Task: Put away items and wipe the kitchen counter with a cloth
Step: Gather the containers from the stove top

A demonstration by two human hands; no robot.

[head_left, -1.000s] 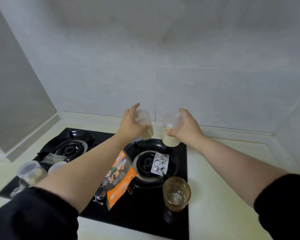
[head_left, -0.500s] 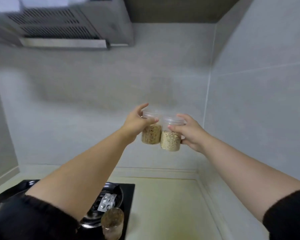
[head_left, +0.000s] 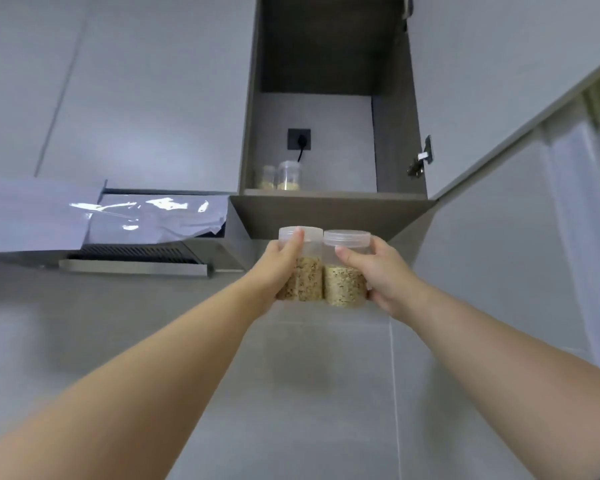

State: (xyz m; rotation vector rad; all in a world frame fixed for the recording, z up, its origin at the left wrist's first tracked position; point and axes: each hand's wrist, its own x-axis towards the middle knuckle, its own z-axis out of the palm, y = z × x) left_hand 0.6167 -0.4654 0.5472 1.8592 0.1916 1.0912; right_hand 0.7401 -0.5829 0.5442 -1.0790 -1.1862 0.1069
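Two jars [head_left: 305, 282] [head_left: 343, 287] touching, left hand [head_left: 278, 268] holds one, right hand [head_left: 385, 275] another

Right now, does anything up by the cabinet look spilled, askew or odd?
Nothing spilled; the left jar and right jar are upright, lidded. Only oddity: wrinkled plastic film draped over the hood, left of the open cabinet. A cord hangs from the socket inside.

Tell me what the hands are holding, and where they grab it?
The left hand grips a clear plastic lidded jar of brownish grain round its side. The right hand grips a matching jar of paler grain round its side.
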